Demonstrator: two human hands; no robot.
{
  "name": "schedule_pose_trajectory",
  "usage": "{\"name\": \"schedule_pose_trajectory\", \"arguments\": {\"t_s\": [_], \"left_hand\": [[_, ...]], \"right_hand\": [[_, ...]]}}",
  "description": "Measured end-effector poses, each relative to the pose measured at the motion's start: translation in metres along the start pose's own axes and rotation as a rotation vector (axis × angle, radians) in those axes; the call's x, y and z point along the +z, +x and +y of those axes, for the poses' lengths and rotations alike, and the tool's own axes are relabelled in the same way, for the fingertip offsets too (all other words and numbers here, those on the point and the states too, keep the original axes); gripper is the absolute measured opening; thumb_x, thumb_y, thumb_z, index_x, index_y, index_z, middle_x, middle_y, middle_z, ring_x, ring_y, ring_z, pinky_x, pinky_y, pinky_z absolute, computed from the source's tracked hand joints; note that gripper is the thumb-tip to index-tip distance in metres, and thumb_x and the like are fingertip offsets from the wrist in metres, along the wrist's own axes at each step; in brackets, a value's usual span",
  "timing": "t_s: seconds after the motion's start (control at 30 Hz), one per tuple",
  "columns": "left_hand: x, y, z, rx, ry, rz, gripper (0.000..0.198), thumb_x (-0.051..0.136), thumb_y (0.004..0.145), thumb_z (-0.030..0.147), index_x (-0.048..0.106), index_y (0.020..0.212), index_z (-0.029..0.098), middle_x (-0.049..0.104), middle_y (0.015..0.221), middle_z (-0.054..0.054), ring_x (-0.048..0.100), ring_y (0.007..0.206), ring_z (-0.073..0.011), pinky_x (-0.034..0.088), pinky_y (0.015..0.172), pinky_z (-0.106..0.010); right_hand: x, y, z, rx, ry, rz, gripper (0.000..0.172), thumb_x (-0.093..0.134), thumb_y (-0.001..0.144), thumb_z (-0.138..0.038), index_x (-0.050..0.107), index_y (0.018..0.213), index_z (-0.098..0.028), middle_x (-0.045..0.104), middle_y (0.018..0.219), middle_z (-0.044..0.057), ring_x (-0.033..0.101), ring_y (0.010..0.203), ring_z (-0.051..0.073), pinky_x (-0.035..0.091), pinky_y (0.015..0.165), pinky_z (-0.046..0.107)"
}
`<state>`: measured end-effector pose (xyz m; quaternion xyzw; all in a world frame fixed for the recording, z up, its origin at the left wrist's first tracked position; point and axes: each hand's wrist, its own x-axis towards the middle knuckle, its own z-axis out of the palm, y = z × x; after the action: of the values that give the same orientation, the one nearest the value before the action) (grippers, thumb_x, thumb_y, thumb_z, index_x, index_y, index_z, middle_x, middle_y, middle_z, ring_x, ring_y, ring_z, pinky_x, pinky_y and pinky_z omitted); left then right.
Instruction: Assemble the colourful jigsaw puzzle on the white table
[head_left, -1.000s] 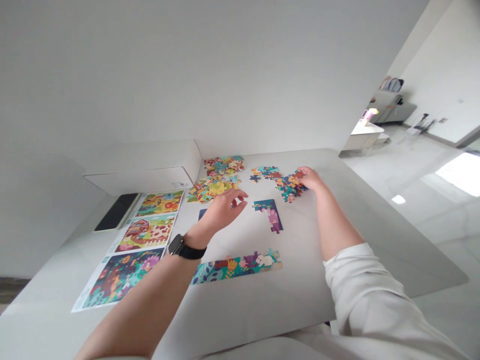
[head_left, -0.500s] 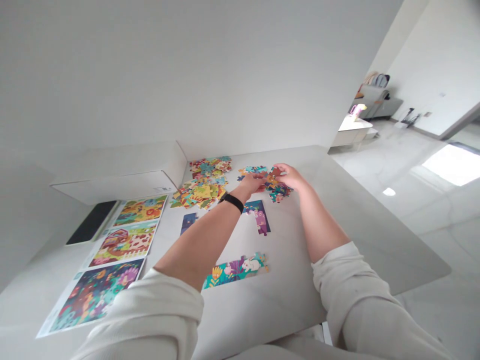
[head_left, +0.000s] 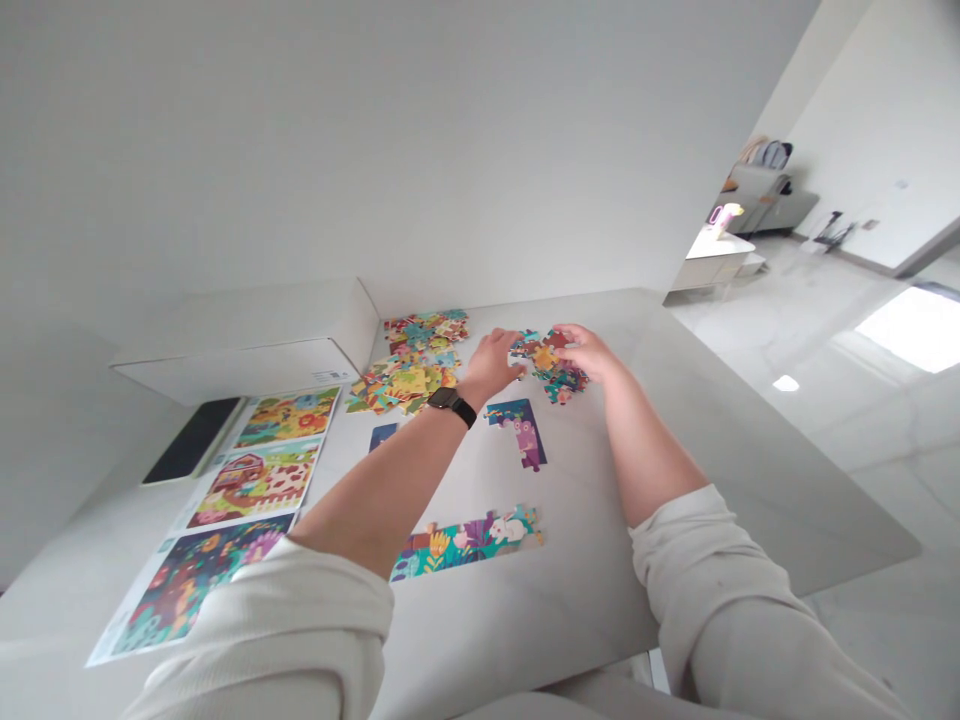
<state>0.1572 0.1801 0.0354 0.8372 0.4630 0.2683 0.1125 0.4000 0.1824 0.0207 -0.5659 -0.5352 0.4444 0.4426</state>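
Jigsaw puzzle pieces [head_left: 546, 358] with dark blue, teal, orange and brown prints lie in a loose pile at the far middle of the table. My left hand [head_left: 495, 360], wearing a black watch [head_left: 452, 404], hovers at the pile's left side, thumb and fingers apart. On the opposite side, my right hand [head_left: 588, 354] has its fingertips on the pieces, thumb and forefinger spread around a brown one. Nearer to me lies a joined corner section [head_left: 527, 440] with a purple animal. A joined bottom strip [head_left: 469, 541] with flowers and a white rabbit lies closest.
A heap of yellow and mixed pieces [head_left: 409, 382] lies left of my left hand. Farther left are a sheet with three reference pictures [head_left: 251, 485], a dark phone [head_left: 193, 440] and a white box [head_left: 247, 365]. The wall bounds the table's back.
My left hand has drawn back leftward from the pile and its fingers have spread, uncovering more pieces. My right hand stays at the pile's right side. The view has shifted slightly.
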Motion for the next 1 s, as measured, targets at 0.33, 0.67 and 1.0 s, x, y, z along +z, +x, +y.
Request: {"name": "schedule_pose_trajectory", "arguments": {"t_s": [0.33,0.67,1.0], "left_hand": [[0.006,0.002,0.016,-0.086,-0.103,-0.013,0.024,0.064,0.102,0.033,0.082,0.112,0.020,0.080,0.102,-0.010,0.071,0.095,-0.0259,0.053,0.090,-0.035],[0.012,-0.002,-0.023,-0.298,0.083,-0.049,0.023,0.064,0.096,0.026,0.083,0.109,0.020,0.077,0.116,-0.017,0.071,0.110,-0.0320,0.054,0.100,-0.042],[0.014,-0.007,-0.009,-0.089,0.067,-0.083,0.033,0.066,0.096,0.022,0.077,0.126,0.017,0.070,0.135,-0.017,0.060,0.133,-0.0330,0.044,0.122,-0.048]], "right_hand": [[-0.002,0.005,0.002,0.118,0.128,-0.027,0.035,0.083,0.080,-0.011,0.076,0.113,-0.019,0.083,0.106,0.008,0.078,0.086,0.018,0.067,0.086,0.034],[-0.015,0.010,0.008,0.006,-0.767,0.242,0.026,0.083,0.082,-0.027,0.086,0.108,-0.024,0.082,0.117,0.013,0.077,0.115,0.031,0.056,0.108,0.042],[0.008,0.007,0.003,-0.014,-0.870,-0.047,0.032,0.101,0.063,-0.029,0.085,0.091,-0.026,0.082,0.109,0.014,0.076,0.111,0.035,0.059,0.102,0.044]]}}
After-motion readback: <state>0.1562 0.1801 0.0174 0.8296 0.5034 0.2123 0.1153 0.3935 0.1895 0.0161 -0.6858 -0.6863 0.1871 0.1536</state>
